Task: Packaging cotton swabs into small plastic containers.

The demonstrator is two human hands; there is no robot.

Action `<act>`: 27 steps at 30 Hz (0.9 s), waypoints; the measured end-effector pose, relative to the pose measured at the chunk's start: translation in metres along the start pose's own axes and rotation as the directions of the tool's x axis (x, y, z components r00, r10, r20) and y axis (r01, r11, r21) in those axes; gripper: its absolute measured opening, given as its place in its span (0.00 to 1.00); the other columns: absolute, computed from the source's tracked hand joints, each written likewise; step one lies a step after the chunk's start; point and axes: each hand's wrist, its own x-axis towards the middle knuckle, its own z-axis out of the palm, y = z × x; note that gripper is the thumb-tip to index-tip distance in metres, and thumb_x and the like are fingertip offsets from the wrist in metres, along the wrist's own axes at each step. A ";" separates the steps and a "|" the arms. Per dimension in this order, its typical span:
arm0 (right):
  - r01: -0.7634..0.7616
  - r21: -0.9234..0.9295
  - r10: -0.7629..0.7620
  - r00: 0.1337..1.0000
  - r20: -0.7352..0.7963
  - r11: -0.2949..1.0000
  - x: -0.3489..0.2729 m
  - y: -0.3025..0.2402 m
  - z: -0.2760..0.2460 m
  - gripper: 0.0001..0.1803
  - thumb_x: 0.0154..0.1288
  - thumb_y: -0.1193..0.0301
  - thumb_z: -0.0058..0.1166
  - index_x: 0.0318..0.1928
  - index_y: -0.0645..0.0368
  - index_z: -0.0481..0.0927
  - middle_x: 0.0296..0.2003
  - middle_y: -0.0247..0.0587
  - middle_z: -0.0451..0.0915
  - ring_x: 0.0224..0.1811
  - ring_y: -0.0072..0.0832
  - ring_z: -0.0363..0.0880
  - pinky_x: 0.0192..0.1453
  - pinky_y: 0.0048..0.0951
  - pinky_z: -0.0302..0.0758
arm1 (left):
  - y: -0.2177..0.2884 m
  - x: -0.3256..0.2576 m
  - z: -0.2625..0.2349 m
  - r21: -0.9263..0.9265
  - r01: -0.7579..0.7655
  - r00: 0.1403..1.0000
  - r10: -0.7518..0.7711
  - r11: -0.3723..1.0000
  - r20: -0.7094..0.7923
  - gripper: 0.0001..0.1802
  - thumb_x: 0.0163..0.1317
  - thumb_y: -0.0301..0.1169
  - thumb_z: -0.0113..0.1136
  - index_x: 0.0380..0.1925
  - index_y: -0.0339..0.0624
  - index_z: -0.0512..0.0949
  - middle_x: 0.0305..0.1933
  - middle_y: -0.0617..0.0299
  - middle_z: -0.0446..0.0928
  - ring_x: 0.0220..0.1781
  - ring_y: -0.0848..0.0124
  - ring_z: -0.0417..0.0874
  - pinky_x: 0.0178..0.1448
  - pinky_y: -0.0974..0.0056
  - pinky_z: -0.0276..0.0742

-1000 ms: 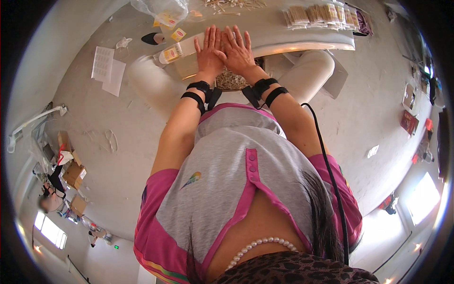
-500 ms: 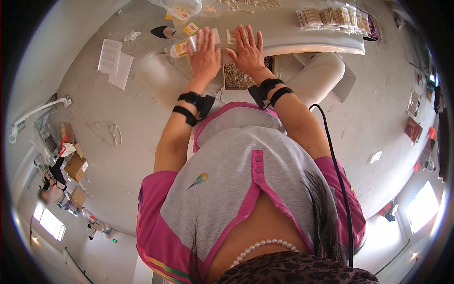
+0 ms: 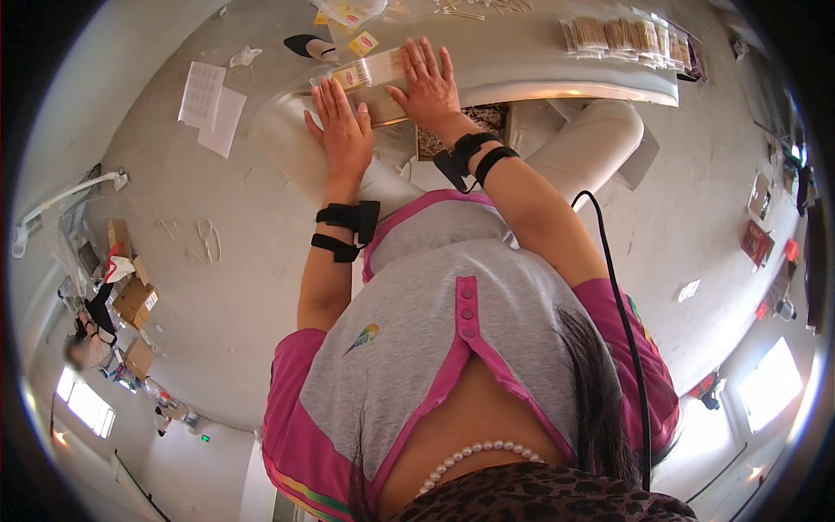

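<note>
My left hand (image 3: 342,130) lies flat with fingers stretched, at the table's near edge beside a clear packet (image 3: 352,76) with a yellow label. Thin wooden sticks, seemingly cotton swabs, show inside that packet. Over a pale flat strip (image 3: 383,67) at the packet's right end, my right hand (image 3: 426,87) reaches with its fingers spread, touching or just above it. Neither hand grips anything. What is under the right fingertips is hidden.
Filled stick packets (image 3: 622,36) stand in a row at the table's far right. Loose sticks (image 3: 461,12) and a small yellow card (image 3: 363,43) lie farther back. An open box of sticks (image 3: 439,143) sits below the edge. Paper sheets (image 3: 222,122) lie on the floor at left.
Both hands have moved left, the left hand also nearer to me. The packet has shifted right and shows more, and the sticks by my right hand no longer lie apart from it.
</note>
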 end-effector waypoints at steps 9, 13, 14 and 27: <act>0.029 0.017 -0.029 1.000 -0.005 0.999 0.005 -0.024 0.005 0.44 0.74 0.41 0.41 0.77 0.62 0.58 0.80 0.42 0.52 0.84 0.39 0.40 0.84 0.51 0.33 | -0.009 0.008 0.011 -0.006 0.027 0.999 -0.027 1.000 -0.018 0.39 0.74 0.45 0.47 0.78 0.36 0.52 0.83 0.47 0.47 0.86 0.52 0.42 0.81 0.36 0.33; 0.031 -0.008 -0.031 1.000 0.005 0.999 0.004 -0.023 0.004 0.44 0.74 0.40 0.42 0.77 0.61 0.58 0.80 0.41 0.52 0.84 0.38 0.40 0.84 0.51 0.33 | -0.009 0.023 0.021 -0.004 -0.024 1.000 0.025 1.000 0.007 0.39 0.75 0.47 0.45 0.78 0.38 0.52 0.84 0.50 0.47 0.86 0.52 0.41 0.81 0.36 0.32; 0.023 -0.015 -0.023 1.000 0.000 1.000 0.005 -0.022 0.005 0.45 0.73 0.40 0.42 0.77 0.60 0.58 0.80 0.39 0.52 0.84 0.38 0.40 0.85 0.50 0.32 | -0.009 0.026 0.024 -0.011 -0.060 0.998 0.060 0.998 0.008 0.38 0.75 0.47 0.45 0.78 0.38 0.52 0.84 0.51 0.47 0.86 0.52 0.41 0.81 0.36 0.32; 0.016 0.041 -0.014 0.999 -0.042 0.999 0.003 -0.024 0.005 0.44 0.72 0.41 0.43 0.76 0.60 0.60 0.79 0.40 0.55 0.83 0.38 0.44 0.85 0.49 0.38 | -0.027 0.032 0.047 -0.139 -0.090 0.995 0.096 0.986 0.040 0.36 0.78 0.47 0.38 0.79 0.43 0.48 0.83 0.52 0.48 0.85 0.49 0.42 0.82 0.39 0.34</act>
